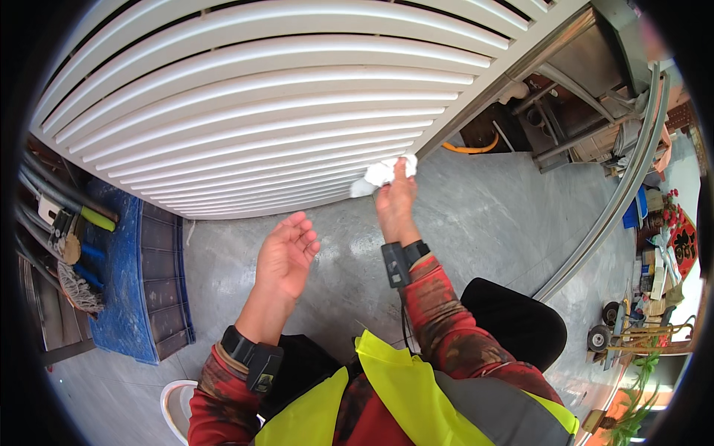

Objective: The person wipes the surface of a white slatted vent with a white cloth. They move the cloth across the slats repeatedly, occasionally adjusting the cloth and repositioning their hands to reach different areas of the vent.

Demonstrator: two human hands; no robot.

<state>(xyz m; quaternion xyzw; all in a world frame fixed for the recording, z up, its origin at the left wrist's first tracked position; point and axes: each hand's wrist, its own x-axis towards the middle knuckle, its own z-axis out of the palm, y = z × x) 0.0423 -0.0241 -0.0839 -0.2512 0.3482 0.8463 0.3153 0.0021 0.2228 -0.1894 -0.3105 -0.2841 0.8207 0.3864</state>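
Note:
A large white louvred panel fills the upper part of the head view. My right hand grips a crumpled white cloth at the panel's lower right corner, and part of the cloth hangs to the left of the fingers. Below the panel's lower edge, my left hand is held palm up over the grey floor, fingers loosely curled and holding nothing. Both wrists carry black strapped devices.
A blue plastic crate with tools above it stands at the left. Lower left is a white round container. A metal rack and orange hose lie upper right. A curved metal rail and a hand cart are at right.

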